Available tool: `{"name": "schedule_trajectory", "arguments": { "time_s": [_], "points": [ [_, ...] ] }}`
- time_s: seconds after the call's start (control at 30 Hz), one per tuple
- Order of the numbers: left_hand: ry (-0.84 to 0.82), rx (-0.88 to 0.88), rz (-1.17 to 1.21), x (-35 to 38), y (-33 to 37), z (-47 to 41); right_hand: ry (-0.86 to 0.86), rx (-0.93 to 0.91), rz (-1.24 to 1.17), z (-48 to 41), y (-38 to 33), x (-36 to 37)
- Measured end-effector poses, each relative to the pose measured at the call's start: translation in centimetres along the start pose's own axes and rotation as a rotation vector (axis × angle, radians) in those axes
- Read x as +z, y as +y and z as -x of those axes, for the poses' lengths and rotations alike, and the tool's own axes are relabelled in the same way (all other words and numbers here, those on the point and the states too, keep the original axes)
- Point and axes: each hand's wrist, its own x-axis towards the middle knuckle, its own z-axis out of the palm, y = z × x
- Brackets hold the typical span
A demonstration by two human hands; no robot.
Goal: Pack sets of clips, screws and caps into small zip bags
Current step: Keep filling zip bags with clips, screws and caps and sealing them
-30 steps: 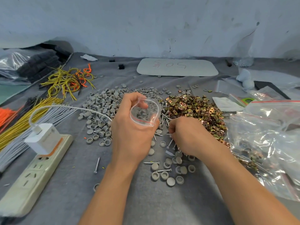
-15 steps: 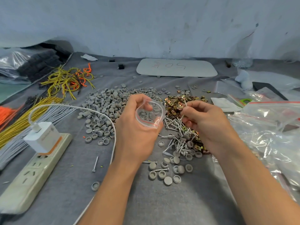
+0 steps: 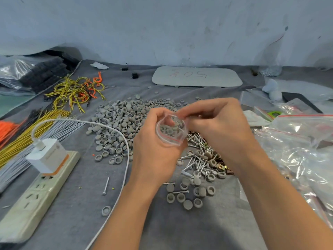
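Clear plastic makes the small zip bag (image 3: 171, 131). The left hand (image 3: 155, 150) holds it up over the worktop (image 3: 180, 231), with thumb and fingers curled round it so that its mouth stands open and round. Grey caps show through its wall, but I cannot tell if they lie inside it or behind it. The right hand (image 3: 219, 127) is at the mouth of the bag with its fingertips drawn together; if they pinch something, it is too blurred to name.

Left of the bag and beyond it spreads one big heap of grey caps (image 3: 122, 120), too many to count. Under the bag and to its right lies one heap of silver screws (image 3: 196, 141), mixed with caps and a few brass clips (image 3: 221, 166). Nearer to the person than the bag, about a dozen caps lie loose. Further left of the bag, one lone screw (image 3: 106, 185) and one lone cap (image 3: 106, 211) lie near one white cable (image 3: 126, 159). Right of the bag is one large clear bag (image 3: 297, 150) with a red zip line; its contents are not clear.
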Motion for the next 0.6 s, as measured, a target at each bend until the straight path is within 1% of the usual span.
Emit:
{"name": "schedule_trajectory", "arguments": {
  "time_s": [0.03,0.07,0.1,0.13,0.17,0.23,0.27,0.33,0.43,0.5,0.57,0.6],
  "points": [
    [0.021,-0.009,0.024,0.0,-0.1,-0.1,0.079,0.04,-0.044,-0.3,0.6,-0.4],
    [0.042,-0.025,0.058,0.0,-0.2,-0.2,0.147,0.087,0.009,-0.6,1.3,-0.6],
    [0.065,-0.041,0.096,-0.1,-0.3,-0.4,0.154,0.139,0.15,-0.9,2.1,-0.6],
    [0.088,-0.051,0.13,-0.1,-0.5,-0.5,0.08,0.2,0.33,-0.9,2.8,-0.4],
    [0.108,-0.054,0.155,-0.2,-0.6,-0.6,-0.043,0.26,0.489,-0.8,3.5,0.2],
    [0.129,-0.047,0.185,-0.3,-0.8,-0.7,-0.269,0.307,0.692,-0.4,4.6,1.5],
    [0.133,-0.044,0.194,-0.3,-0.9,-0.7,-0.33,0.289,0.763,-0.3,4.8,2.1],
    [0.136,-0.045,0.192,-0.4,-1.0,-0.6,-0.347,0.222,0.879,-0.1,4.6,2.7],
    [0.136,-0.039,0.182,-0.4,-1.1,-0.5,-0.358,0.121,1.007,0.0,4.2,2.4],
    [0.129,-0.039,0.178,-0.5,-1.2,-0.5,-0.358,0.101,1.048,0.2,4.5,2.3],
    [0.132,-0.042,0.179,-0.6,-1.2,-0.5,-0.305,0.1,1.016,0.5,4.7,2.1],
    [0.133,-0.041,0.178,-0.7,-1.2,-0.5,-0.239,0.118,0.932,0.5,4.8,2.0]
  ]
}}
